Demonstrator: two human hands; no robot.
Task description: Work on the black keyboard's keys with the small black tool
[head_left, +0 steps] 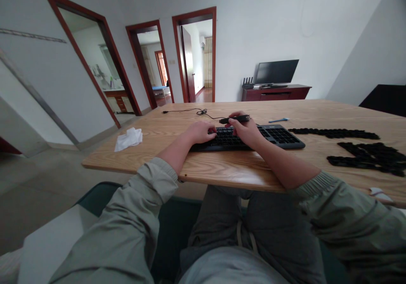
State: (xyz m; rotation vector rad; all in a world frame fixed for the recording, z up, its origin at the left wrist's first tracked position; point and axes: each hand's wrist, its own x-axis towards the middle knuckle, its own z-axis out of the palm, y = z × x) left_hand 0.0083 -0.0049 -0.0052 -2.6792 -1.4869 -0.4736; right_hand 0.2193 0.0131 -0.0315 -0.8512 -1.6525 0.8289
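A black keyboard [279,136] lies on the wooden table in front of me, its key area an open grid with keycaps off, at least on the right part. My left hand [201,132] grips the keyboard's left end, fingers curled at its far side and thumb on top. Over the middle of the keyboard, my right hand [244,128] is closed round a black, elongated handheld tool [234,119], held roughly level. What kind of tool it is I cannot make out. Loose black keycaps [336,133] lie in rows to the right.
More keycaps [374,157] are grouped nearer the right edge of the table [152,140]. A blue tool [279,120] lies behind the keyboard. Crumpled white tissue [128,139] sits at the left. The black cable [201,112] trails behind my hands. A small white item [380,193] is at the front right.
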